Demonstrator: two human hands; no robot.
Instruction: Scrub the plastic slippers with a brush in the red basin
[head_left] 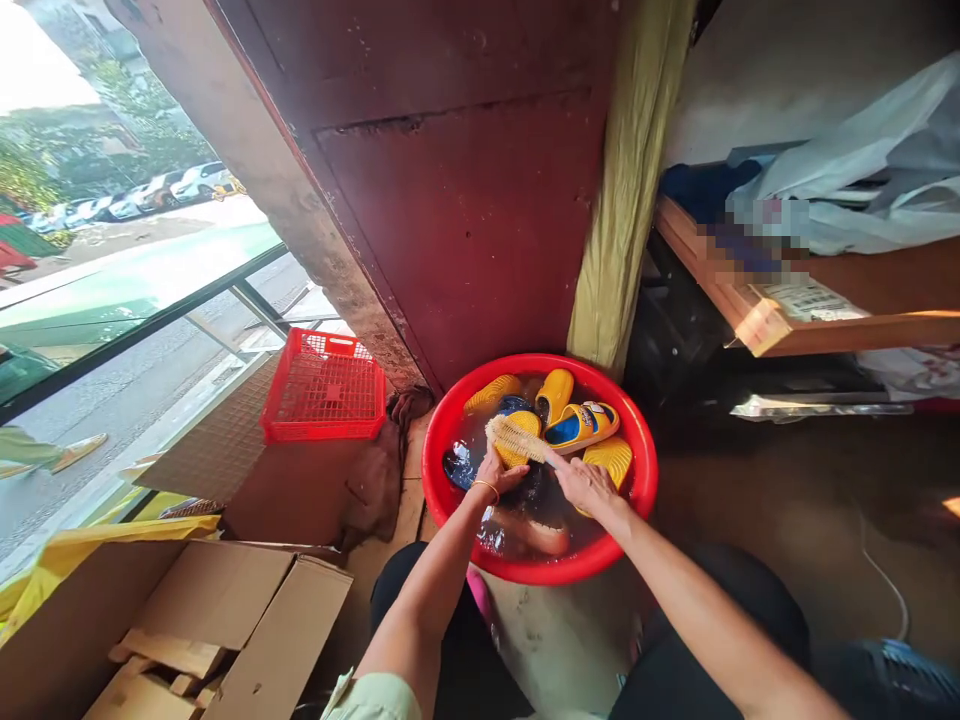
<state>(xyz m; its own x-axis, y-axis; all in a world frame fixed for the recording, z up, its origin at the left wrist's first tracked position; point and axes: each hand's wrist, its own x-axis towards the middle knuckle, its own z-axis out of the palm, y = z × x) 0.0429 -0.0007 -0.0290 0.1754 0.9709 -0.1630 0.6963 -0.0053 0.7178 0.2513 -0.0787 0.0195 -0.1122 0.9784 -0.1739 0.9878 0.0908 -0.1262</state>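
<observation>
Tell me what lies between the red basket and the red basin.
In the head view, a brown cloth lies crumpled on the floor between the red basket and the red basin.

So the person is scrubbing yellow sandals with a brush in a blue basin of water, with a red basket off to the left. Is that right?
Not quite: the basin is red, not blue, as the head view shows. The rest holds: the right hand holds the brush, the left hand steadies a sandal in the water among yellow sandals, and the red basket sits to the left.
</observation>
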